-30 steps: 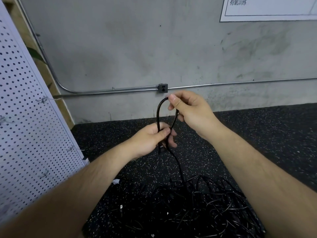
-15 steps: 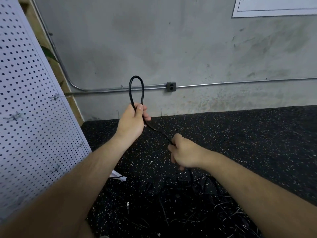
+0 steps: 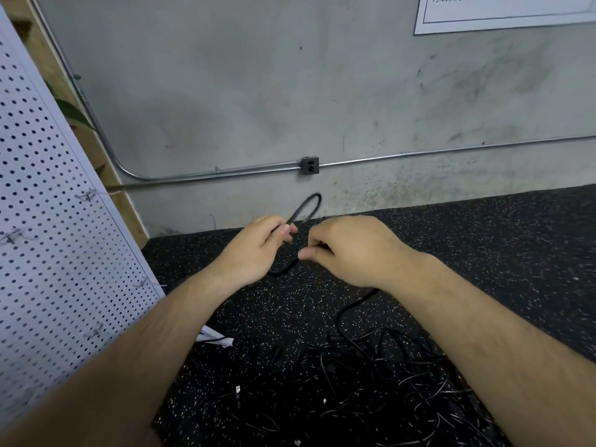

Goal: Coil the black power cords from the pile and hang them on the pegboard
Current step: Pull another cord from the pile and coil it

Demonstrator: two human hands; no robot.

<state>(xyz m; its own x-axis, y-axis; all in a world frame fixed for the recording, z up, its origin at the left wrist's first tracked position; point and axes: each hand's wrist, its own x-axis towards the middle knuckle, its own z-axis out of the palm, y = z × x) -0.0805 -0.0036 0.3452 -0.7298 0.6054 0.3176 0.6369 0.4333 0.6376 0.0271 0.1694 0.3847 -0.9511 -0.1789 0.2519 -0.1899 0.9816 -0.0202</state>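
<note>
We are early in the job. Our left hand (image 3: 258, 246) pinches a small first loop of one black cord (image 3: 308, 204), which stands up toward 1 o'clock from the fingers. Our right hand (image 3: 351, 250), just beside it at 3 o'clock, is curled round the same cord. Its slack trails from under that wrist down to the pile (image 3: 371, 388) at 6 o'clock. That tangle looks large, and the wire hooks (image 3: 86, 196) we can see on the pegboard (image 3: 48, 253) at 9 o'clock carry nothing. We judge nearly all the coiling and hanging is left. The cords are thin, smooth and limp. The floor (image 3: 483, 246) is black speckled rubber, the board white perforated sheet, the wall (image 3: 258, 91) bare grey concrete.
</note>
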